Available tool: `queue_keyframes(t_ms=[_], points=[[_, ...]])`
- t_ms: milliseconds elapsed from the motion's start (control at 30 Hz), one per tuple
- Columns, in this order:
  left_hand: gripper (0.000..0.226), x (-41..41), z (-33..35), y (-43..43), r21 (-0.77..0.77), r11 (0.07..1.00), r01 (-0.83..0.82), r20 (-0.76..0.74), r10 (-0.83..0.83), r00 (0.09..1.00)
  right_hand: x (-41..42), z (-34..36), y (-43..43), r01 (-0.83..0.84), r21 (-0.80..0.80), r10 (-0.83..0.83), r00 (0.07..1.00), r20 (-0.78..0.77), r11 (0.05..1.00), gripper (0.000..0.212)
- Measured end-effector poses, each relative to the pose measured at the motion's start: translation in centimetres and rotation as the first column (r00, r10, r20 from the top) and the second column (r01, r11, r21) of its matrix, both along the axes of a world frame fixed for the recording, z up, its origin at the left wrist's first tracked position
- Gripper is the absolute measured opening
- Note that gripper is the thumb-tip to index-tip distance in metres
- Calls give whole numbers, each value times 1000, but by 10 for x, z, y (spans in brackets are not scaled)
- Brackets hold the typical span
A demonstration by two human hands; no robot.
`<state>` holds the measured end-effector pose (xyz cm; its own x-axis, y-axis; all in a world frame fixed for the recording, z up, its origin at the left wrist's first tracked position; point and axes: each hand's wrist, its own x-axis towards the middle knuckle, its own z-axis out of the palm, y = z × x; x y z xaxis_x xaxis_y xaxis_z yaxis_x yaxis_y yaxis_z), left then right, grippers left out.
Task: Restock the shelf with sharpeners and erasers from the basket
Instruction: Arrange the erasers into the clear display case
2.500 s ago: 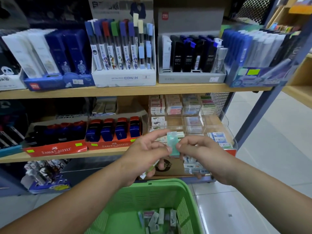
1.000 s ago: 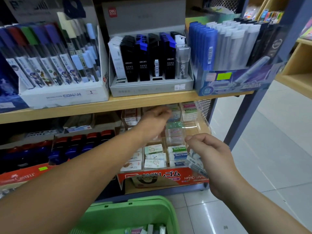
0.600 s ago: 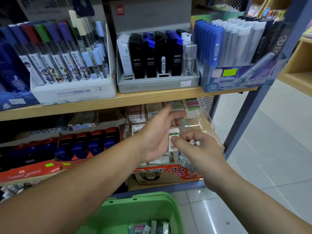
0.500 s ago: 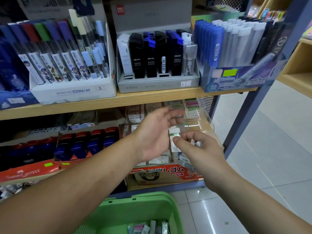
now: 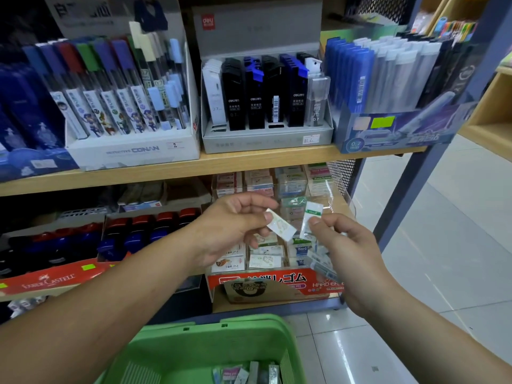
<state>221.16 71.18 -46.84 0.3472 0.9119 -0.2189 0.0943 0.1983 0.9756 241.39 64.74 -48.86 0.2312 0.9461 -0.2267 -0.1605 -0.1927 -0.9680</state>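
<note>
a: whereabouts, the erasers?

b: two up in front of the clear tiered display (image 5: 336, 195) on the lower shelf. white eraser (image 5: 281, 227), tilted, pinched between thumb and fingertips of the left hand (image 5: 235, 228). green-banded eraser (image 5: 312, 218), near upright, pinched at its lower end by thumb and forefinger of the right hand (image 5: 346, 242). a few more lying loose in the green basket (image 5: 210, 333) below.

a: anything else in the right?

b: looks like some wrapped pieces (image 5: 320, 260) tucked under its lower fingers. hard to separate from the stock behind, so cannot say for sure.

a: handling?

b: light and small, firm with a little give, most likely. slick in the film wrap, so apt to slip from a fingertip pinch. not fragile.

a: where to take hold?

b: across the two broad faces, near the middle, never by a corner. leaves the far end free for sliding into a compartment.
</note>
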Motion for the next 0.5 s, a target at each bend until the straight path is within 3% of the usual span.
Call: queue_keyframes(t_ms=[200,300,400,500], points=[[25,-16,-8,-28,-91,985,-143,160,157,975,-8,3,-5,-70,18,70,997,18,997,12],[30,-24,-9,-34,-123,963,-239,88,250,964,-12,1,-6,-70,50,67,996,57,996,9],[34,-31,-4,-29,-151,966,-209,34,216,976,-16,1,-6,-51,55,46,995,92,997,8],[25,-30,-5,-29,-39,986,-165,-141,158,977,-17,0,-5,-38,39,35,996,85,999,9]])
